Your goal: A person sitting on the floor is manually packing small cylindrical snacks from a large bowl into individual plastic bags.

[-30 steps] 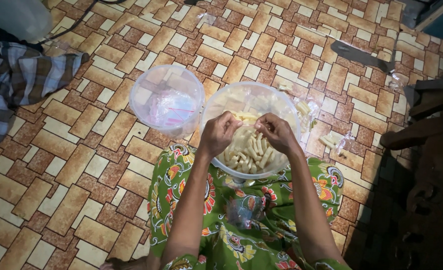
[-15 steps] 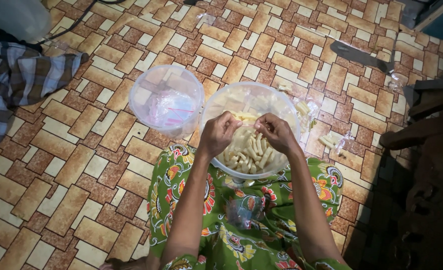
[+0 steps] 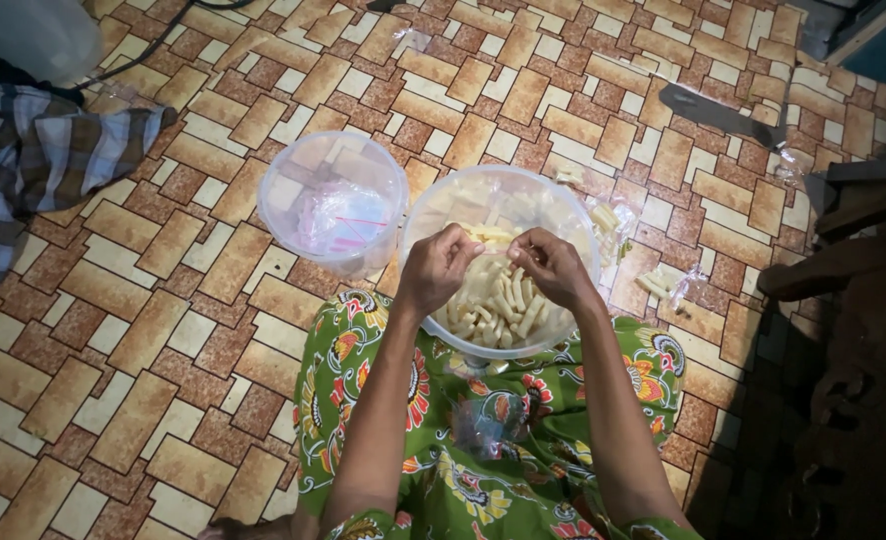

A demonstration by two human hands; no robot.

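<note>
A large clear plastic bowl (image 3: 483,190) stands on the tiled floor in front of my knees, holding several pale yellow stick-shaped snacks (image 3: 503,305). My left hand (image 3: 436,268) and my right hand (image 3: 555,265) hover over the bowl, fingers pinched together on a small clear bag of snack sticks (image 3: 491,236) held between them. A smaller clear bowl (image 3: 333,200) to the left holds thin plastic bags with pink marks.
Small filled snack bags (image 3: 658,281) lie on the floor right of the big bowl. A crumpled clear bag (image 3: 488,420) rests on my green flowered skirt (image 3: 443,470). Plaid cloth (image 3: 33,160) lies far left; dark wooden furniture (image 3: 843,300) stands at right.
</note>
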